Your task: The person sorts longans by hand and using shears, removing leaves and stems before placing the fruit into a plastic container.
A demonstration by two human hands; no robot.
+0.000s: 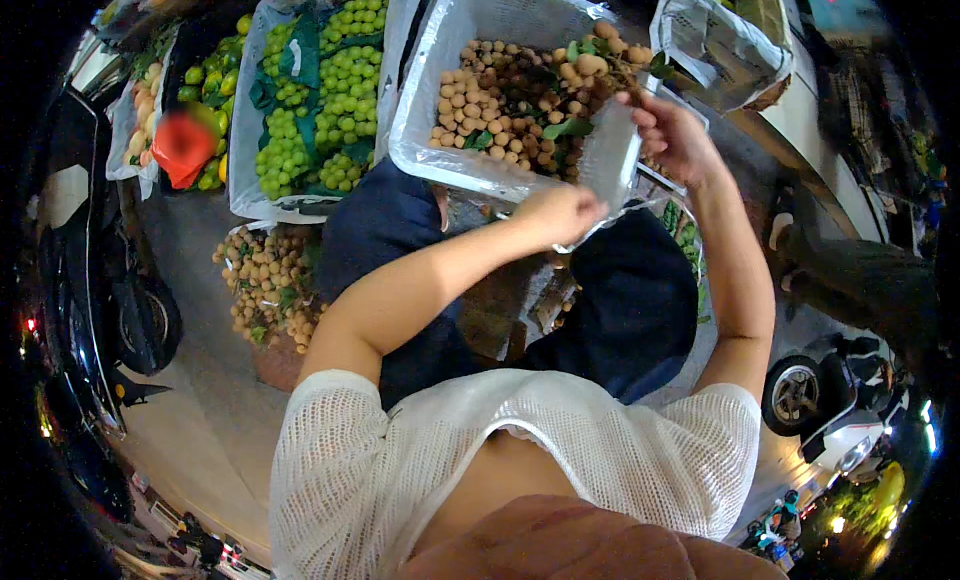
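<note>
A white plastic crate [480,176] lined with clear plastic film stands before my knees, with longans [469,107] and some green leaves in it. My right hand [671,134], over the crate's right side, has its fingers closed on the stems of a longan bunch [600,59]. My left hand [559,216], blurred, is at the crate's near right corner, fingers curled at the edge of a clear plastic sheet or bag [609,156]. This plastic spans the space between both hands. Whether the left fingers grip it firmly is hard to tell.
Left of it stands a crate of green grapes [349,77], then green and orange fruit [214,77] with a red bag [184,149]. A longan heap [270,287] lies low at my left. A paper-lined basket [720,47] is at upper right. A person's legs [847,280] and scooters [840,407] are farther right.
</note>
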